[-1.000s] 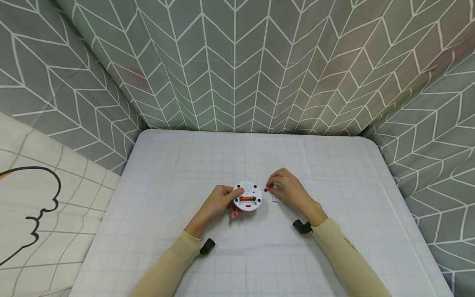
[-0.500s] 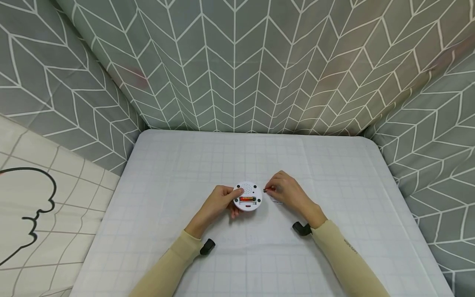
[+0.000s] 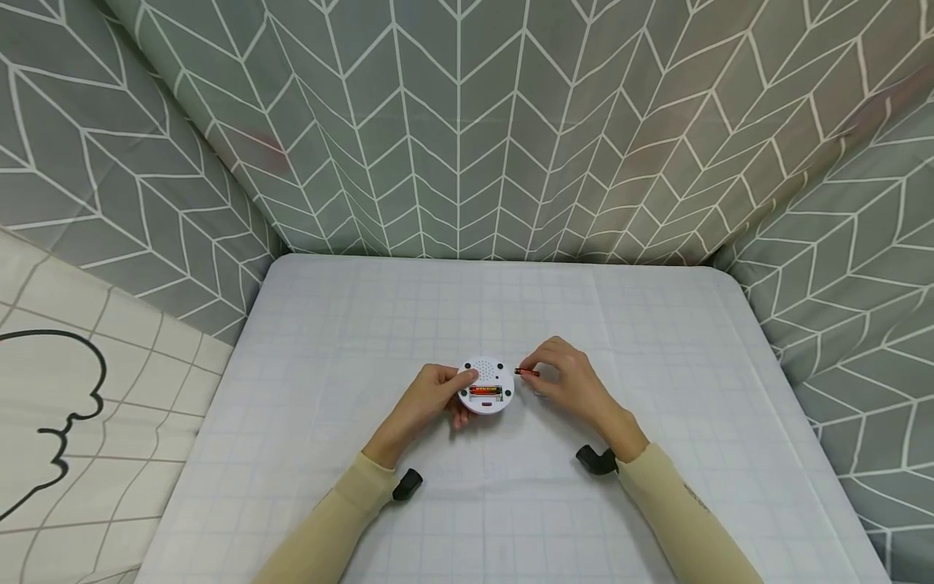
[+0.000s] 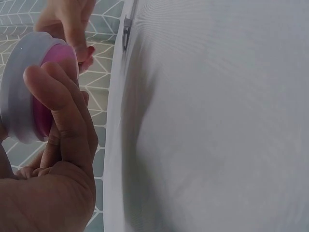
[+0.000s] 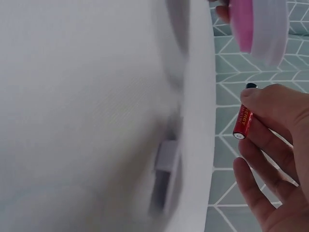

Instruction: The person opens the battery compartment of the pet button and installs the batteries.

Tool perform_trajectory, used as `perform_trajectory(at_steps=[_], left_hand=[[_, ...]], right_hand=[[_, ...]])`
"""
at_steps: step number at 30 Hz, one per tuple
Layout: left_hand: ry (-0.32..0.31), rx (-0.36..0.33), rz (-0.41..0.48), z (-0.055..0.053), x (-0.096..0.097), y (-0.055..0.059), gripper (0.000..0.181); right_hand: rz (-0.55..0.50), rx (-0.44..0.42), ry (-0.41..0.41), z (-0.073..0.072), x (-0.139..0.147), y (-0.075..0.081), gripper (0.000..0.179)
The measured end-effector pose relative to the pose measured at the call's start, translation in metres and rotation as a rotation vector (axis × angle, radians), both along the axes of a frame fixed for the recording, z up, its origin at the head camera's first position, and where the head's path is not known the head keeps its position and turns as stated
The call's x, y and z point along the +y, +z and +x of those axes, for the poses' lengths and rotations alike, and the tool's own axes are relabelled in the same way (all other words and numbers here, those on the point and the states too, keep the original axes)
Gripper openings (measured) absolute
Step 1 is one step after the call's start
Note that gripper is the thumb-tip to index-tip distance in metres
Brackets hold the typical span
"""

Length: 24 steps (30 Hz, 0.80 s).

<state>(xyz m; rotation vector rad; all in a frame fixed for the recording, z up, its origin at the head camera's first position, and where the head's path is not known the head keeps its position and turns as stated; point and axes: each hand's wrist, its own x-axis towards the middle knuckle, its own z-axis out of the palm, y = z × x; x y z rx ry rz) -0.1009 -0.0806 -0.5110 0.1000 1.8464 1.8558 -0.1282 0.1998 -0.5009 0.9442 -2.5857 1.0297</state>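
My left hand point(image 3: 423, 401) grips a round white device point(image 3: 486, 370) above the table, thumb on its back and fingers beneath. That back faces up, with speaker holes, dark round feet and an uncovered battery compartment. A red battery point(image 3: 485, 391) lies in the lower part of the compartment. In the left wrist view the underside of the device is pink point(image 4: 42, 108). Just right of the device, my right hand point(image 3: 576, 385) pinches another red battery point(image 5: 244, 116) between thumb and fingers, its dark end pointing at the device.
On the white-covered table point(image 3: 409, 316), a small pale plastic piece point(image 5: 166, 157) lies below my right hand, mostly hidden in the head view. Black wrist mounts point(image 3: 407, 485) sit at both cuffs. Patterned grey curtains point(image 3: 460, 162) stand behind and beside the table.
The battery in my right hand has turned and shows more of its length, now closer to the device. The left hand and device stay almost still.
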Motion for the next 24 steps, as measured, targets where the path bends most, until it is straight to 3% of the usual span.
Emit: perform_trajectory(at_steps=[18,24], left_hand=[[0.003,-0.008,-0.001,0.000,0.001,0.001,0.041],[-0.001,-0.009,0.007,0.000,0.001,0.001,0.041]], right_hand=[[-0.083,0.062,0.003,0.011,-0.011,0.020,0.019],[-0.111,0.084,0.047,0.015,-0.016,0.027,0.020]])
